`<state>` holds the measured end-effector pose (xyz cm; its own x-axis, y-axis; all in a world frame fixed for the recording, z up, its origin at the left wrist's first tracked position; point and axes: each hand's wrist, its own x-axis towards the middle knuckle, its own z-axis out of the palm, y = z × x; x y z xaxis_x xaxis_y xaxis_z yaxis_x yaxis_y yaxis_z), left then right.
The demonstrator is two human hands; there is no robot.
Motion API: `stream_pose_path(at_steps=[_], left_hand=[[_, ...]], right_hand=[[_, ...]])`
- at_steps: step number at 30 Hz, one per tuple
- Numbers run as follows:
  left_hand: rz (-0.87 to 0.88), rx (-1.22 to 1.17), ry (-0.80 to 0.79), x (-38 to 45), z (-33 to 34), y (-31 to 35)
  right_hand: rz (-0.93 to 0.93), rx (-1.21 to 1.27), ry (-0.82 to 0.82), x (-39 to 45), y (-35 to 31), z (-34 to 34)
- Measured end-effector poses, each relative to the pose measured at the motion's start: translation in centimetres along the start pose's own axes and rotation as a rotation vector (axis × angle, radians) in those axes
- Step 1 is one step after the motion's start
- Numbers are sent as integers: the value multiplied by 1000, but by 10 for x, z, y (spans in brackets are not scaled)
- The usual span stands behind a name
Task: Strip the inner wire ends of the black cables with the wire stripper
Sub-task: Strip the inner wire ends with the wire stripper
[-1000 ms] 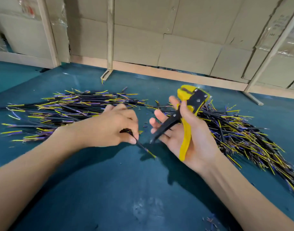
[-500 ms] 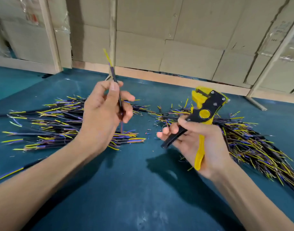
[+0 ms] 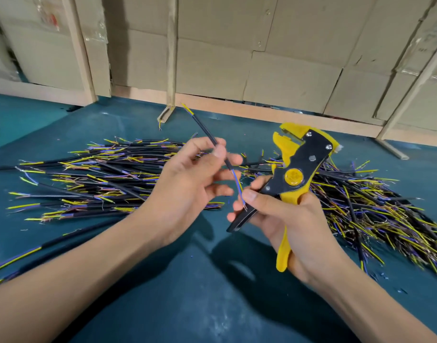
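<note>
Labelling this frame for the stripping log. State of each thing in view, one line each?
left hand: pinches one black cable between thumb and fingers
held cable: off the table, tilted, inner wires bared at both ends
right hand: grips the wire stripper by its handles
wire stripper: upright, jaws up, nothing in them
left cable pile: lying on the table
right cable pile: lying on the table
</note>
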<state>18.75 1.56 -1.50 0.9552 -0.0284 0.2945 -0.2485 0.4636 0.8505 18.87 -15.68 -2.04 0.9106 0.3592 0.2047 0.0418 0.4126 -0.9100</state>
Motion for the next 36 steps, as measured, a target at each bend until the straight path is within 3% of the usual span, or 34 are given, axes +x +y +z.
stream_pose_path(at_steps=[4, 14, 26, 32, 36], left_hand=[[9, 215, -76, -5, 5, -8], [-192, 188, -193, 1, -8, 5], [-377, 276, -283, 0, -14, 12], [-347, 205, -147, 1, -11, 12], [-295, -53, 6, 6, -11, 15]], right_hand=[[-12, -11, 41, 4, 0, -5], [-20, -4, 68, 6, -4, -12], [-169, -69, 174, 9, -4, -18], [-158, -129, 200, 9, 0, -17], [23, -33, 61, 7, -1, -15]])
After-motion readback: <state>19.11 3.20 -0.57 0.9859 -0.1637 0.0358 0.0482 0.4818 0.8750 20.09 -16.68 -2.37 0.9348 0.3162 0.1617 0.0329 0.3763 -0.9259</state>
